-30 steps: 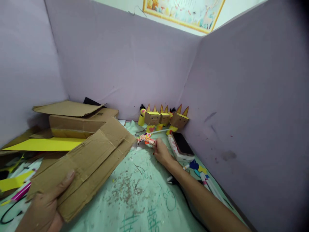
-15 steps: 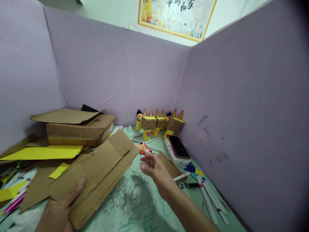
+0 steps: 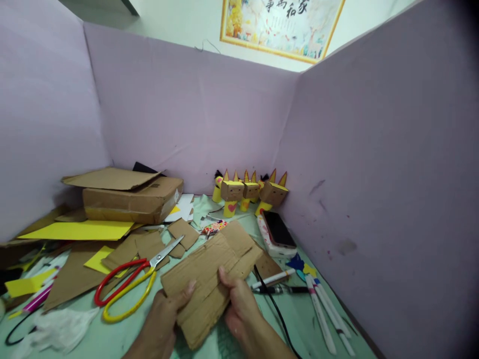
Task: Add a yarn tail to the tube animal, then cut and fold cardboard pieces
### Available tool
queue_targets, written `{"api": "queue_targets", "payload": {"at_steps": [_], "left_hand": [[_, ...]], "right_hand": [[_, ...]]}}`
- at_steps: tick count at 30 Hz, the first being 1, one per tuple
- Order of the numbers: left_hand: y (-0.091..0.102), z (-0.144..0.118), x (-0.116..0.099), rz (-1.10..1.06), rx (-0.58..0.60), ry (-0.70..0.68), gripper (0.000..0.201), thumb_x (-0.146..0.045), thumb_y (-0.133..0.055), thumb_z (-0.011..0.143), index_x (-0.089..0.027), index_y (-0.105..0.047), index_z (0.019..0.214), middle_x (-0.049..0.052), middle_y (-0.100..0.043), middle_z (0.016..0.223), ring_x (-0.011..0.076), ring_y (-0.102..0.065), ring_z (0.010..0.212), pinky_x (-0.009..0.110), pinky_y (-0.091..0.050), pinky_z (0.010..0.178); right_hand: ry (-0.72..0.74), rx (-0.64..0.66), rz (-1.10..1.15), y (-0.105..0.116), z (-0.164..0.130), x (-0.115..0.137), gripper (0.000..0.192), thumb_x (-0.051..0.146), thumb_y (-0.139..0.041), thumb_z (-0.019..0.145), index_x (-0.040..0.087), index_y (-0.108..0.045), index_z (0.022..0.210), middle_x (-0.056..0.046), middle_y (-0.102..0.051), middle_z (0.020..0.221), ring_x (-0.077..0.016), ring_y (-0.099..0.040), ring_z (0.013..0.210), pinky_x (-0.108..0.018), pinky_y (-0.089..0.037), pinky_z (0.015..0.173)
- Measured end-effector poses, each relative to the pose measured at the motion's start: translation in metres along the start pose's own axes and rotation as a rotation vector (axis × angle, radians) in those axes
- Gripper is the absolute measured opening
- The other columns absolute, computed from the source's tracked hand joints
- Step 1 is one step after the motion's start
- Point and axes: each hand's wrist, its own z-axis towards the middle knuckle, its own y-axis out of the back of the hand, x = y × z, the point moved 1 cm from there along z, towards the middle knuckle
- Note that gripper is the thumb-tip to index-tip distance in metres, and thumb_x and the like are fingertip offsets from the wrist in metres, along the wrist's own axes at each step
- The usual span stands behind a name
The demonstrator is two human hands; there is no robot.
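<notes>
Both hands hold a long creased cardboard sheet point(image 3: 213, 269) flat over the green table mat point(image 3: 123, 334). My left hand point(image 3: 164, 319) grips its near left corner, thumb on top. My right hand point(image 3: 237, 304) grips the near right edge, thumb pressed on the sheet. Red and yellow scissors point(image 3: 130, 284) lie just left of the sheet, on brown cardboard scraps point(image 3: 149, 244). A small colourful patterned object point(image 3: 214, 227) lies beyond the sheet's far end.
Several cardboard figures with yellow horns point(image 3: 249, 192) stand at the back wall. A phone on a case point(image 3: 279, 232) lies at right, with markers point(image 3: 322, 304) and a black cable point(image 3: 269, 294) nearby. Cardboard boxes point(image 3: 130, 197) and yellow paper point(image 3: 78, 230) fill the left. Purple partitions point(image 3: 374, 174) enclose the table.
The cardboard sheet moved right to the middle, uncovering the scissors and scraps. My right hand came back from the patterned object and gripped the sheet.
</notes>
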Motion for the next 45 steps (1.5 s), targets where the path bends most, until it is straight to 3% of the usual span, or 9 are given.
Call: {"api": "queue_targets", "payload": {"at_steps": [3, 7, 12, 16, 25, 32, 37, 45], "left_hand": [[0.013, 0.007, -0.016, 0.074, 0.067, -0.006, 0.040, -0.029, -0.076, 0.056, -0.012, -0.065, 0.091, 0.006, -0.072, 0.079, 0.0210, -0.065, 0.073, 0.026, -0.049, 0.059], [0.020, 0.015, -0.036, 0.314, 0.241, 0.038, 0.039, -0.035, -0.078, 0.056, -0.010, -0.066, 0.084, 0.006, -0.071, 0.071, 0.0173, -0.062, 0.063, 0.024, -0.045, 0.057], [0.023, 0.016, -0.032, 0.375, 0.448, 0.205, 0.044, -0.037, -0.081, 0.052, -0.008, -0.066, 0.081, 0.012, -0.071, 0.076, 0.0231, -0.065, 0.069, 0.029, -0.047, 0.064], [0.024, 0.016, -0.029, 0.375, 0.504, 0.260, 0.048, -0.037, -0.083, 0.050, -0.007, -0.067, 0.084, 0.014, -0.071, 0.078, 0.0237, -0.065, 0.072, 0.030, -0.047, 0.066], [0.019, 0.013, -0.023, 0.372, 0.447, 0.239, 0.058, -0.035, -0.083, 0.047, -0.005, -0.066, 0.093, 0.014, -0.071, 0.080, 0.0247, -0.064, 0.072, 0.031, -0.048, 0.066], [0.016, 0.003, -0.027, 0.393, 0.426, 0.242, 0.062, -0.035, -0.084, 0.044, -0.005, -0.064, 0.095, 0.014, -0.070, 0.080, 0.0246, -0.063, 0.071, 0.033, -0.048, 0.067], [0.020, 0.007, -0.020, 0.377, 0.453, 0.212, 0.056, -0.034, -0.082, 0.048, -0.006, -0.065, 0.093, 0.012, -0.070, 0.076, 0.0252, -0.063, 0.068, 0.034, -0.049, 0.065], [0.011, -0.002, -0.023, 0.355, 0.483, 0.174, 0.050, -0.037, -0.081, 0.046, -0.007, -0.069, 0.084, 0.011, -0.070, 0.073, 0.0242, -0.064, 0.064, 0.031, -0.049, 0.060]], "right_hand": [[0.063, -0.035, -0.008, 0.002, 0.002, -0.001, 0.053, 0.023, -0.079, 0.044, 0.019, -0.061, 0.094, -0.003, -0.073, 0.087, -0.0272, -0.060, 0.103, -0.038, -0.047, 0.089], [0.067, 0.023, -0.085, -0.001, -0.002, 0.001, 0.054, 0.023, -0.077, 0.046, 0.016, -0.061, 0.097, -0.006, -0.073, 0.090, -0.0283, -0.063, 0.095, -0.040, -0.047, 0.088], [-0.074, 0.184, -0.150, -0.003, -0.009, 0.007, 0.050, 0.025, -0.072, 0.051, 0.009, -0.063, 0.098, -0.011, -0.072, 0.092, -0.0291, -0.065, 0.089, -0.040, -0.048, 0.085], [-0.201, 0.160, -0.160, -0.004, -0.011, 0.008, 0.048, 0.025, -0.069, 0.051, 0.006, -0.065, 0.095, -0.013, -0.073, 0.084, -0.0300, -0.065, 0.091, -0.039, -0.048, 0.083], [-0.008, 0.063, -0.121, -0.004, -0.012, -0.002, 0.050, 0.027, -0.074, 0.054, 0.008, -0.063, 0.100, -0.013, -0.072, 0.089, -0.0301, -0.066, 0.089, -0.040, -0.050, 0.081], [-0.002, 0.044, -0.132, -0.003, -0.016, -0.002, 0.052, 0.030, -0.077, 0.053, 0.009, -0.064, 0.099, -0.014, -0.071, 0.093, -0.0314, -0.066, 0.086, -0.041, -0.053, 0.075], [-0.015, 0.038, -0.117, -0.005, -0.021, -0.002, 0.052, 0.031, -0.076, 0.054, 0.008, -0.064, 0.098, -0.014, -0.071, 0.095, -0.0318, -0.066, 0.087, -0.041, -0.053, 0.075], [0.004, 0.037, -0.112, -0.002, -0.021, -0.002, 0.050, 0.033, -0.078, 0.054, 0.009, -0.066, 0.096, -0.013, -0.072, 0.093, -0.0308, -0.066, 0.088, -0.041, -0.052, 0.078]]}}
